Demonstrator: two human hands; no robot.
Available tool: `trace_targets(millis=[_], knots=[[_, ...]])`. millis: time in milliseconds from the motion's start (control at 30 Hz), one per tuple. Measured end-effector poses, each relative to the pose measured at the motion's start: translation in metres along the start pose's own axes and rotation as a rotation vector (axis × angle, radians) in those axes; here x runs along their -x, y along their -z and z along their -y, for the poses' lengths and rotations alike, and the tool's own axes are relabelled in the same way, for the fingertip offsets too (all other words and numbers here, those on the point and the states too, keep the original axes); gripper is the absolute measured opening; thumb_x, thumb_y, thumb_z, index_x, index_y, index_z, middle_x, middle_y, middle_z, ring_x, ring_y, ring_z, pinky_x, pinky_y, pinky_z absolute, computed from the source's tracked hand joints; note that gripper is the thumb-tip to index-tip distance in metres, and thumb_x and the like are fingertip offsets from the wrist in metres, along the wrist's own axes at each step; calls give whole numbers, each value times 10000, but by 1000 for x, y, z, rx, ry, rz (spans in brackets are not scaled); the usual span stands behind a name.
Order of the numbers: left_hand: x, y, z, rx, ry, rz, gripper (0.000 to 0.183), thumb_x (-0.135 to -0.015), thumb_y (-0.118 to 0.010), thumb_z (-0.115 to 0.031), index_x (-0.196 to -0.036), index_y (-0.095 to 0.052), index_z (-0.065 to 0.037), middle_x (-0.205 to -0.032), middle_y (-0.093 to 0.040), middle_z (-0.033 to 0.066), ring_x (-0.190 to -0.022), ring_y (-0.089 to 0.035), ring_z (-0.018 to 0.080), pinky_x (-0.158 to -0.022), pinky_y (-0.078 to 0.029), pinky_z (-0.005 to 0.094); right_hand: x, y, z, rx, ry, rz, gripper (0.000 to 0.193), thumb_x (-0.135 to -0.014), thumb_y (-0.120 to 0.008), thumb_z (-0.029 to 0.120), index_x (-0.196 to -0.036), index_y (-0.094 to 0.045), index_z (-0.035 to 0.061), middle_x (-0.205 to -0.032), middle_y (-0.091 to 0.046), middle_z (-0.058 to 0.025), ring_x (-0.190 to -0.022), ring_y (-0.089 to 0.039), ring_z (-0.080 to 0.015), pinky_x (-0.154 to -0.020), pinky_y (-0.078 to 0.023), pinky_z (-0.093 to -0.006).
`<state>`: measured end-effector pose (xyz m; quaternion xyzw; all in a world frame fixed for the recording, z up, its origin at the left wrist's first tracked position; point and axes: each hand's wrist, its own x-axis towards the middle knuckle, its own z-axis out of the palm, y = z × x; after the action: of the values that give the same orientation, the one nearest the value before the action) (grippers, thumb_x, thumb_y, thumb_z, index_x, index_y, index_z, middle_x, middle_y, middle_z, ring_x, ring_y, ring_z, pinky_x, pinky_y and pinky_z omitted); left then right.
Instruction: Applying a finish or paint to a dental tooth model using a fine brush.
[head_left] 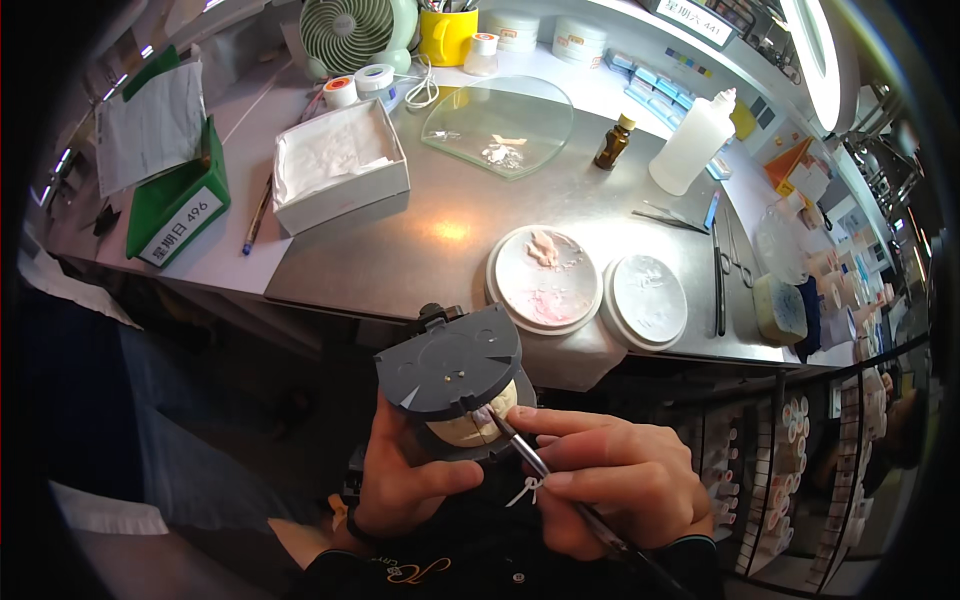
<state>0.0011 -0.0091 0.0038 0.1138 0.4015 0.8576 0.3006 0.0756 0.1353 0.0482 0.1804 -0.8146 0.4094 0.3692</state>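
Here, right hand (pixel 628 478) closed around brush (pixel 526 453)

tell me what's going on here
The person's left hand holds a dark grey frame with a cream tooth model in it. The right hand holds a slim brush, its tip at the model. Beyond them, a larger white dish with pinkish smears and a smaller white dish stand side by side.

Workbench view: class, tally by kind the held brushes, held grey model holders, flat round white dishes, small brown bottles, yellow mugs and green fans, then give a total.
Held brush: 1
Held grey model holder: 1
Flat round white dishes: 2
Small brown bottle: 1
Yellow mug: 1
Green fan: 1
Total: 7
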Motion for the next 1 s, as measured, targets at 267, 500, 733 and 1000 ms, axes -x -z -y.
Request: trace_targets(millis=[267, 500, 733, 1000], knots=[[4, -2, -1, 8, -18, 0, 810, -597, -709, -185, -1305, -376, 25, -1318, -396, 280, -1246, -379, 404, -1072, -240, 491, 0, 3, 9, 9, -88, 67, 271, -719, -665, -10, -913, -482, 37, -790, -621, -126, -856, -662, -346, -624, -577, -334], [4, -3, -1, -13, -15, -8, 819, -603, -695, -200, -1310, -358, 37, -1314, -398, 281, -1245, -380, 404, -1073, -238, 485, -1, 3, 8, 46, -82, 106, 280, -721, -664, 0, -921, -475, 50, -793, -620, -119, -854, -665, -335, -619, -578, -331], [5, -5, -1, -8, -29, 0, 825, -613, -697, -212, -1313, -345, 47, -1319, -391, 283, -1247, -378, 400, -1078, -225, 488, 3, 4, 4, 58, 14, 135, 269, -735, -667, 23, -926, -478, 38, -784, -616, -124, -838, -662, -358, -615, -584, -348], [6, -6, 0, -8, -31, 24, 828, -634, -699, -214, -1324, -321, 46, -1324, -380, 284, -1256, -361, 403, -1079, -227, 482, 9, 1, 0, 79, 102, 86, 238, -770, -650, 45, -927, -481, -13, -772, -602, -143, -813, -656, -392, -628, -587, -367]])
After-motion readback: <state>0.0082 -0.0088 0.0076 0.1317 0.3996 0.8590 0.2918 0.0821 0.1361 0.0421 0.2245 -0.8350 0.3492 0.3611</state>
